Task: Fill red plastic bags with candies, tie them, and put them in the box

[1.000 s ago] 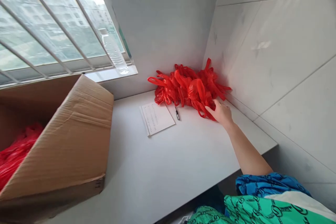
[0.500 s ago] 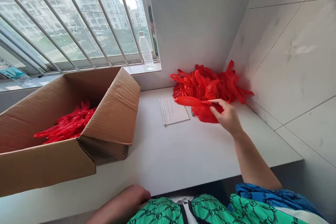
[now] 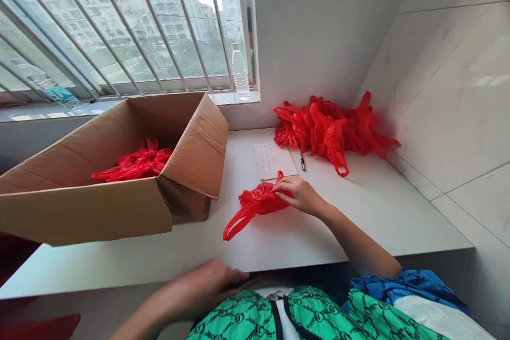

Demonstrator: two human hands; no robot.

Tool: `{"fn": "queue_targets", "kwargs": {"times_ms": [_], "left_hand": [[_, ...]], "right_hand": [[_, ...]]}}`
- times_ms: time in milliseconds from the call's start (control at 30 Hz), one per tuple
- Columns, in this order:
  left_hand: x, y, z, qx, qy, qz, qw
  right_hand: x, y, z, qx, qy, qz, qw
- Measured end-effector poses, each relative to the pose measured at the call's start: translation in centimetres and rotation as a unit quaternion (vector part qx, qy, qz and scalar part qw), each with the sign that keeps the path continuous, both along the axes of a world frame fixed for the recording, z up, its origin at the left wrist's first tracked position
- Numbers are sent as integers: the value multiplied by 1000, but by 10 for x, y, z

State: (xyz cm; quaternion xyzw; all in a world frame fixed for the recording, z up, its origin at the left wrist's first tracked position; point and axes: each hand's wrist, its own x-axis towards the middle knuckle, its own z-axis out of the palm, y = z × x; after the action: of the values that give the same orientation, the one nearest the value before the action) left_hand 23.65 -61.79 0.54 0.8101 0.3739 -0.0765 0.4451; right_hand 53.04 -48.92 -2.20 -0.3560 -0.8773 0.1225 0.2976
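A crumpled red plastic bag (image 3: pixel 261 203) lies over the white tabletop, one loop handle pointing toward me. My right hand (image 3: pixel 300 195) pinches its right end between thumb and fingers. Low in the view, at the table's front edge, my left hand (image 3: pixel 223 279) is smeared by motion; its fingers cannot be made out, and it is apart from the bag. Against the wall at the back right is a heap of red plastic bags (image 3: pixel 319 122). More red bags (image 3: pixel 139 162) lie inside the open cardboard box (image 3: pixel 119 207) on the left.
A sheet of paper with writing (image 3: pixel 274 160) and a black pen (image 3: pixel 303 162) lie before the heap. A clear water bottle (image 3: pixel 240 74) stands on the windowsill by the barred window. Another bottle (image 3: pixel 59 93) lies at the sill's left. A tiled wall (image 3: pixel 458 90) bounds the right side.
My right hand has brought the red bag from the heap's front toward me and to the left. My left hand has shifted slightly up and right. The pen is now uncovered.
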Motion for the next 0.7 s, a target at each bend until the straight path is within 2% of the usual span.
{"fn": "queue_targets", "kwargs": {"times_ms": [100,167,233,367,467,567,700], "left_hand": [[21,30,28,74,-34,2,997],[37,53,34,69,-69,-44,994],[53,73,33,64,-114,-96,987],[76,99,20,90,-187,-123,970],[85,110,6,220,-209,-116,946],[87,122,-12,370,-189,-115,902],[83,136,-45,449,-163,-154,865]], "right_hand": [[7,-6,4,-6,19,-11,1000],[11,-11,5,-17,30,-12,999],[15,-14,4,-28,35,-6,999],[23,-14,-1,-47,27,-7,999],[27,-11,-4,-53,17,-9,998],[29,-5,-7,-69,4,-13,998],[28,2,-19,-88,-19,-10,996]]}}
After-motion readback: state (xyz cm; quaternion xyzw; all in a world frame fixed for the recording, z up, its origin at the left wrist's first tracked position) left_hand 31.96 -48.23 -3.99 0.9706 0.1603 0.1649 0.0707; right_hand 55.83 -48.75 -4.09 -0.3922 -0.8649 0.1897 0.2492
